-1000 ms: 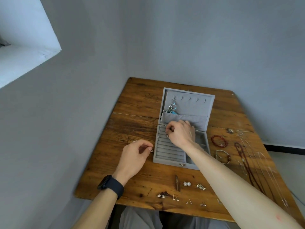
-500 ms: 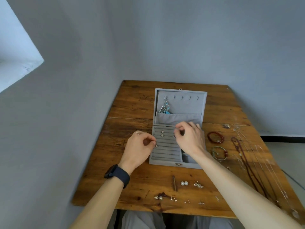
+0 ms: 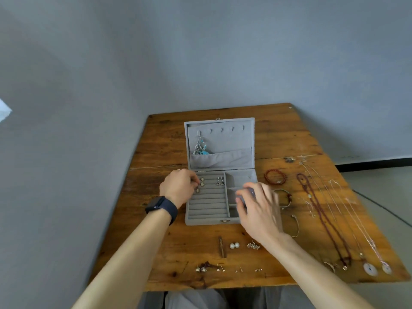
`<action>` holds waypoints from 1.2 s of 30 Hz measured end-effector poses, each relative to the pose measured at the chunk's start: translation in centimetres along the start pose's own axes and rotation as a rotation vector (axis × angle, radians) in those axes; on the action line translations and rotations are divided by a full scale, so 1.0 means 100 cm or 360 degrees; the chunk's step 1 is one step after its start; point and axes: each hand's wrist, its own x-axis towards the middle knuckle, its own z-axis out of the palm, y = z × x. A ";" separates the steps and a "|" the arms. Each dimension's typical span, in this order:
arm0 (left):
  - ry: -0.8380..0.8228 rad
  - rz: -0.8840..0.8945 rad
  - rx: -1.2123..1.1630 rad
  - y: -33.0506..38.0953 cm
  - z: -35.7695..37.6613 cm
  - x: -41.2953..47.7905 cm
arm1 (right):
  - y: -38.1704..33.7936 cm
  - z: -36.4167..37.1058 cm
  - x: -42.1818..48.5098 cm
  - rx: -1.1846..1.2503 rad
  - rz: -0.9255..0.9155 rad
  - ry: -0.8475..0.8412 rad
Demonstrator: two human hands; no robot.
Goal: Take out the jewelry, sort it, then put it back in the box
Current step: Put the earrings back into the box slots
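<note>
— Fingers [image 3: 193, 179] of the left hand [image 3: 179, 186]: curled in, apparently pinching a drop earring [image 3: 198, 190] at the far left of the ring rows [image 3: 207, 204] in the jewelry box [image 3: 208, 221].

— And the right hand [image 3: 259, 208]?

— Blurred. Hovering over the side compartments, fingers loose and spread, nothing seen in them.

— Handling of that earring?

— Feather-light, stiff metal, slick and tiny. Likely to skip away if squeezed hard. Best pinched by the drop itself, with the post down into the velvet slot. Soft rows, probably good for gripping it.

— Rest of the jewelry?

— One pair of earrings [image 3: 220, 181] seated in the rows already. Pearl studs [image 3: 234, 245] and small studs [image 3: 219, 268] lying on the surface [image 3: 167, 152] near its front edge. Necklaces [image 3: 323, 215] and a red bracelet [image 3: 275, 176] laid out to the right of the box.

— And the chains?

— Limp, thin, prone to tangle. Better lifted by the clasp end and hung from the lid hooks [image 3: 221, 130], never dragged across the wood.
</note>
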 end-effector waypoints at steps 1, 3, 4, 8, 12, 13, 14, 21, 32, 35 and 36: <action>-0.0002 -0.0021 0.0027 0.003 0.001 0.003 | 0.000 0.001 -0.002 0.0023 0.0004 0.0008; 0.0004 -0.0099 0.0035 0.004 0.002 0.006 | -0.002 0.003 -0.004 0.0091 0.0019 0.0010; 0.0004 -0.0129 0.0040 0.006 0.003 0.008 | -0.001 0.004 -0.006 0.0120 0.0050 0.0010; 0.0030 -0.0203 0.0128 0.013 0.006 0.012 | 0.000 0.005 -0.008 0.0177 0.0141 0.0001; 0.0025 -0.0213 0.0151 0.014 0.006 0.016 | 0.000 0.006 -0.008 0.0220 0.0155 -0.0034; 0.0029 -0.0214 0.0140 0.014 0.006 0.017 | 0.000 0.006 -0.008 0.0231 0.0159 -0.0039; 0.0042 -0.0216 0.0135 0.014 0.006 0.017 | 0.000 0.006 -0.008 0.0237 0.0163 -0.0041; 0.0181 -0.0230 0.0167 0.015 0.012 0.017 | -0.001 0.007 -0.009 0.0274 0.0181 -0.0019; 0.0171 -0.0159 0.0287 0.014 0.014 0.015 | 0.003 0.009 -0.010 0.0224 0.0126 -0.0001; 0.0150 -0.0109 0.0275 0.012 0.012 0.011 | 0.004 0.010 -0.011 0.0227 0.0110 -0.0001; 0.0144 -0.0100 0.0281 0.012 0.011 0.008 | 0.003 0.009 -0.011 0.0230 0.0110 -0.0004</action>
